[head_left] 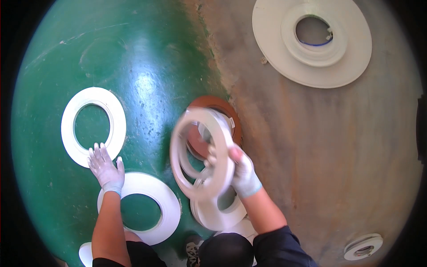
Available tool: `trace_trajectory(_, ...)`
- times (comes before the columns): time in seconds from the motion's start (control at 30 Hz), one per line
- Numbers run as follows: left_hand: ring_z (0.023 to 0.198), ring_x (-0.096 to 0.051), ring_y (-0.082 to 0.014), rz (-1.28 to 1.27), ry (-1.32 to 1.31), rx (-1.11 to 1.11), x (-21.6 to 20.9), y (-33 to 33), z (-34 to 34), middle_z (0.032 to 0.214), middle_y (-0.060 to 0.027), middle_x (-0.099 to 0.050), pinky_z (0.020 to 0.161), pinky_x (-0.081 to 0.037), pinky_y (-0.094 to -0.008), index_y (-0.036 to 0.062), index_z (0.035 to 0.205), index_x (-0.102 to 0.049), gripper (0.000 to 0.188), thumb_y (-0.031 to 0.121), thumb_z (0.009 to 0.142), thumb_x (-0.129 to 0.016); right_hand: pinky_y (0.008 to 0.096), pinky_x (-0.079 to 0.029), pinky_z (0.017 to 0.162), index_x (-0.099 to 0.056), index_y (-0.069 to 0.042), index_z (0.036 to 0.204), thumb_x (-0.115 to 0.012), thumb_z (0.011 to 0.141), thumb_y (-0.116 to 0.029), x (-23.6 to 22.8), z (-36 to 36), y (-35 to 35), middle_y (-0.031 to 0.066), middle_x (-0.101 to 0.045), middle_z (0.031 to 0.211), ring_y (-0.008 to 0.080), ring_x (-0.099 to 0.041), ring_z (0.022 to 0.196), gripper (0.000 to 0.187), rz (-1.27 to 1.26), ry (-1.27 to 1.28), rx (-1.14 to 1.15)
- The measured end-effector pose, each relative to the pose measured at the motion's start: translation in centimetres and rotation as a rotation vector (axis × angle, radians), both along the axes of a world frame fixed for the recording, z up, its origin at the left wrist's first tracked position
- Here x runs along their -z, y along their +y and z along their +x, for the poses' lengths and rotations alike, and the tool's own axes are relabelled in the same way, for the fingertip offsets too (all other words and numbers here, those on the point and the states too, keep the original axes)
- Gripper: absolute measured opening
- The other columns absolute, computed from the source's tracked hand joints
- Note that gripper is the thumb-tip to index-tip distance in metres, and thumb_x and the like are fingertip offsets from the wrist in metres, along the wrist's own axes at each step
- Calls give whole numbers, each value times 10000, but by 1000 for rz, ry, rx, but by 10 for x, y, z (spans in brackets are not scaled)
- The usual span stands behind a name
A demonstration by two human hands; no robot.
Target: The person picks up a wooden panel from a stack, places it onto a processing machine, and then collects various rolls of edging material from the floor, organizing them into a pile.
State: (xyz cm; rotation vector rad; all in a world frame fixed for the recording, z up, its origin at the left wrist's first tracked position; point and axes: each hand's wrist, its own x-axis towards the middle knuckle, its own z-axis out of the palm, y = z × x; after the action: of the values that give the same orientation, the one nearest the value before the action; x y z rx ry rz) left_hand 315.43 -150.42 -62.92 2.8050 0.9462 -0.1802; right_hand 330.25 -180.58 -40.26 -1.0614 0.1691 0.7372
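Note:
My right hand, in a pale glove, grips the right side of a white flat ring, which is tilted up and smeared by motion. Beneath that ring lie a reddish-brown ring and a pile of white rings, both partly hidden. My left hand, gloved too, is stretched out with fingers apart and holds nothing. Its fingertips are over the near edge of a white ring on the floor; whether they touch it I cannot tell. Close to my left wrist lies another white ring.
The green floor meets a worn brown floor along a rough seam. At the far right rests a large white disc with a smaller ring on it. Small white rolls lie at the near right. My shoe shows at the lower edge.

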Motion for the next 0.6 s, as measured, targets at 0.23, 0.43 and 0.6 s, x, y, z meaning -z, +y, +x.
trace_trajectory(0.23,1583,-149,-399,70,-51,4,11,-6,-2,1684,-177,-253,1285,-114,-545,49,1623,-261,816,363,954,-608,427,-558,802,-562,2,1276,-851,697,-303,-70,-100,-103,89,-630,982,252,-660,828,714,-238,-19,279)
trace_trajectory(0.43,1586,-160,-382,94,-55,20,18,-3,-6,1687,-170,-265,1287,-113,-548,60,1624,-275,815,384,954,-608,378,-582,890,-579,-4,1337,-815,787,-212,-68,-61,-117,119,-701,1151,237,-701,1024,633,-764,-413,110)
trace_trajectory(0.6,1585,-160,-380,103,-49,18,14,-6,-2,1687,-166,-261,1285,-109,-553,73,1625,-278,804,385,957,-599,439,-531,966,-593,7,1353,-792,851,-178,51,3,-114,187,-701,1166,333,-683,1077,571,-1305,-884,-363)
